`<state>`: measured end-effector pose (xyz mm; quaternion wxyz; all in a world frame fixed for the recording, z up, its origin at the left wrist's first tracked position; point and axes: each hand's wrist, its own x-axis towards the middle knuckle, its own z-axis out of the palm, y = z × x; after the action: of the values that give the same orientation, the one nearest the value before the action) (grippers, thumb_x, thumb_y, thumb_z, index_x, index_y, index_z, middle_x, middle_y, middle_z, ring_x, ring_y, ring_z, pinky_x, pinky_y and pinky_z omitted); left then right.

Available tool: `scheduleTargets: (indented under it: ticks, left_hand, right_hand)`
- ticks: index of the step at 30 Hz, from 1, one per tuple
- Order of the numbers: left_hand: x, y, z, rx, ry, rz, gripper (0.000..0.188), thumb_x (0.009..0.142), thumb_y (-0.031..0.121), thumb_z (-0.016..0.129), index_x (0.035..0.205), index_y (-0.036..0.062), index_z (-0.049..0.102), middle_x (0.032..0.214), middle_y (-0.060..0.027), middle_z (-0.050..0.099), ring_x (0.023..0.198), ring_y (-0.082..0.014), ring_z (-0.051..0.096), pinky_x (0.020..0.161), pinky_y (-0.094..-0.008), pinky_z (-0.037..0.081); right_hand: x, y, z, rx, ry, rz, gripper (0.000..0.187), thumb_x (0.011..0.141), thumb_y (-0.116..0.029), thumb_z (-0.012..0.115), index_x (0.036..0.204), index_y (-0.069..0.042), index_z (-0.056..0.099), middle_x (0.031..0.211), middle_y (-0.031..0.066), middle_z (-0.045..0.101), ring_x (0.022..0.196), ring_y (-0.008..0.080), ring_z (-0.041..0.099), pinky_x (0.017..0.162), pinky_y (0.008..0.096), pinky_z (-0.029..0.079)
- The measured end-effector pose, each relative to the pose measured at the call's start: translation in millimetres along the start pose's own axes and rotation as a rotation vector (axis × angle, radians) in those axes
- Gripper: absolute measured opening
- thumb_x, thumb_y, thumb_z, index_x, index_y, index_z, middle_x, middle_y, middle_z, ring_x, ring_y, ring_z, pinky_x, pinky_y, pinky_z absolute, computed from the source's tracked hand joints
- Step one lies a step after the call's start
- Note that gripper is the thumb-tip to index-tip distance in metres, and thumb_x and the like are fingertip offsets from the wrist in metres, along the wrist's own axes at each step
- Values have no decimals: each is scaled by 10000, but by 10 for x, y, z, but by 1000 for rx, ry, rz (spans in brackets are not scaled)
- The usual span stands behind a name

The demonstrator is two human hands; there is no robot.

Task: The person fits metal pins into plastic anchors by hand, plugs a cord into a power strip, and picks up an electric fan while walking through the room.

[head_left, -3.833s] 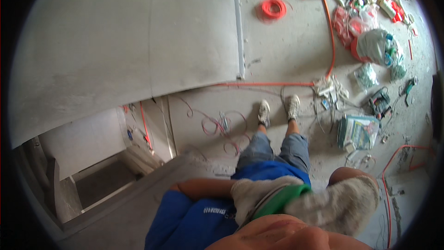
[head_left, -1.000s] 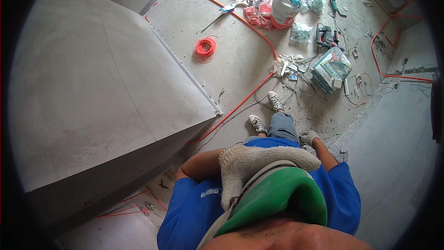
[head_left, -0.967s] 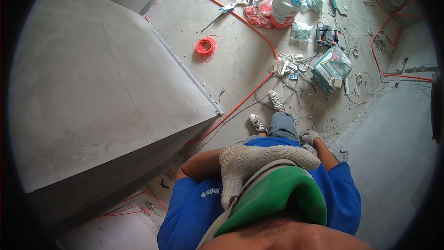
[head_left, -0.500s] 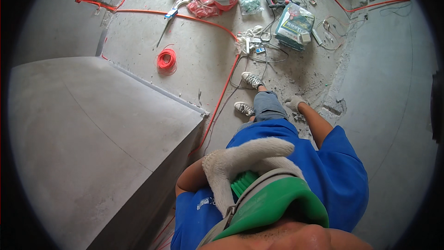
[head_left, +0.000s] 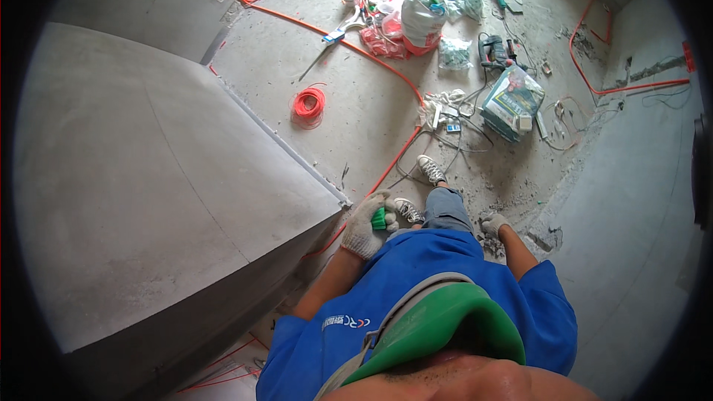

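In the head view, my left hand (head_left: 365,226), in a whitish knitted glove, is held out beside the grey block's corner. Its fingers are closed around a small green ridged piece (head_left: 379,218); most of that piece is covered by the glove, so I cannot make out its kind. My right hand (head_left: 494,224), gloved too, is low beside my knee, near the rubble (head_left: 493,246) along the right wall. It looks small and its fingers partly hide one another, so their hold is unclear.
A grey block (head_left: 178,178) with a sharp corner fills the left. An orange-red conduit (head_left: 382,72) crosses the floor, beside a red wire coil (head_left: 308,108). Farther off are a power drill (head_left: 493,52), a dark green-and-white bag (head_left: 512,102), a white sack (head_left: 423,21) and cables.
My left hand has swung from across my chest out to the left and forward, carrying the green piece. My view has shifted, so the floor things appear lower and farther right.
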<state>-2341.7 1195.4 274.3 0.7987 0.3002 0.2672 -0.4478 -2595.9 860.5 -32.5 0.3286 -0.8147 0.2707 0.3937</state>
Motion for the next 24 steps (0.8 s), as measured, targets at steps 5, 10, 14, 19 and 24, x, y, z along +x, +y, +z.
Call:
scheduleTargets:
  ticks: [5,10,14,19,24]
  left_hand:
    - [-105,-38,-418,-137,91,90,209,936,137,565,1134,71,550,879,-62,579,673,-161,532,609,-314,454]
    - [-148,-38,-549,-182,61,143,205,933,126,555,1131,74,564,914,-76,589,740,-190,561,636,-329,475]
    - [-200,-26,-500,-215,77,146,227,916,93,539,1139,64,563,943,-94,600,818,-226,594,669,-350,499]
    - [-262,-6,-388,-124,14,86,293,891,48,508,1180,69,555,1072,-119,614,986,-270,624,801,-409,536]
    - [-205,-37,-411,-6,-20,104,266,920,71,528,1185,66,549,1078,-112,610,970,-248,627,751,-361,533]
  right_hand:
    - [32,-265,-191,172,-59,38,382,742,-236,565,1051,-76,721,995,154,712,903,294,682,831,344,526]
    - [60,-701,-446,-11,0,-34,379,778,-257,570,1097,-104,706,1053,161,697,983,300,669,884,366,508]
    - [81,-919,-531,68,-7,-101,394,778,-231,561,1106,-63,702,1098,165,691,1031,284,652,908,335,493]
    - [31,-856,-474,67,9,-33,389,775,-218,576,1103,-50,699,1079,172,696,997,284,662,894,336,498]
    - [-50,-577,-316,84,-21,-7,368,772,-203,585,1081,-45,706,1056,162,705,972,267,671,875,338,506]
